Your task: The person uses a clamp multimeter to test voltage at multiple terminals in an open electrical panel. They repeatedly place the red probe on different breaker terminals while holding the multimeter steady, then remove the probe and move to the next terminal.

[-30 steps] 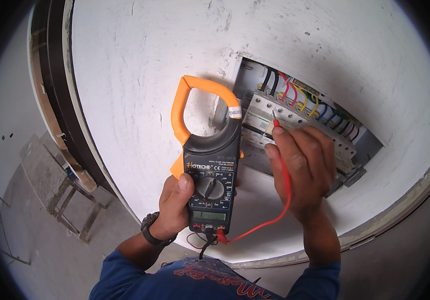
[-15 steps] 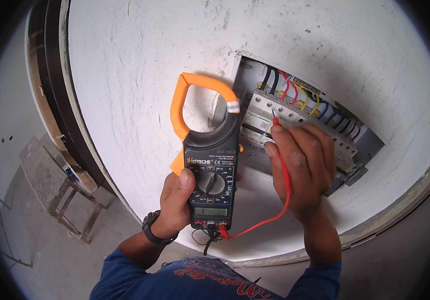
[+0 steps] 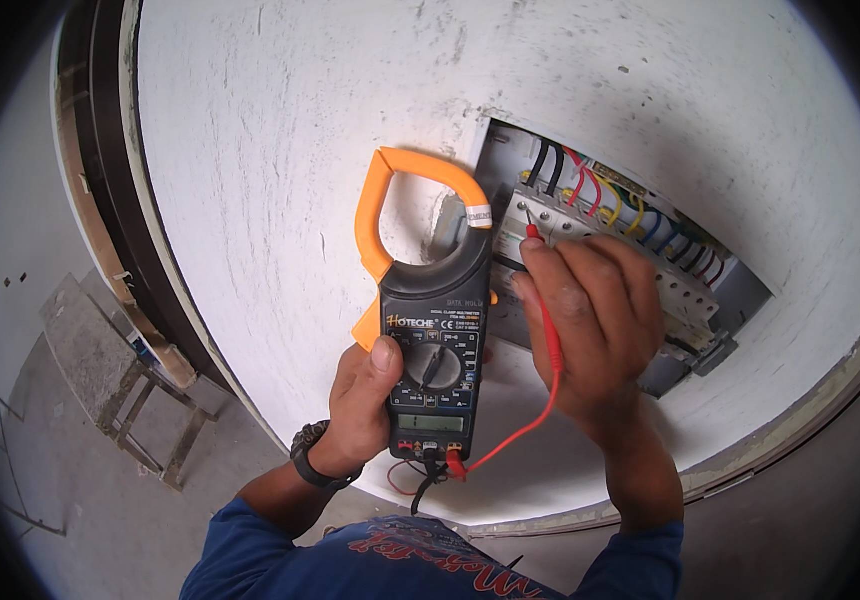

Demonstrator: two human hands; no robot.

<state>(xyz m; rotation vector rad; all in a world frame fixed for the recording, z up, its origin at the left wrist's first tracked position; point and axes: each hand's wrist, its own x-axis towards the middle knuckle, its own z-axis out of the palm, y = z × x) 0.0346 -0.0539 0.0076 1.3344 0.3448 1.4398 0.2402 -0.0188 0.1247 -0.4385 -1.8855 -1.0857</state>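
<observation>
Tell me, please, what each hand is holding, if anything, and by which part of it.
The left hand holds the clamp meter by the left side of its body; the right hand pinches the red probe near its pointed end.

- L hand (image 3: 360,405) has the clamp meter (image 3: 432,365) upright-ish, thumb on its left edge, blk watch (image 3: 306,457) below
- R hand (image 3: 595,320) pinching red probe (image 3: 552,340), tip at/near a screw terminal (image 3: 523,206), L end of the breakers (image 3: 562,228); can't tell if touching tbh
- red lead (image 3: 512,437) runs to meter's bottom edge
- blk/red/yel/blue wires (image 3: 556,170) along box's (image 3: 498,155) top edge
- stool (image 3: 95,360) on floor (image 3: 100,510), far L
</observation>
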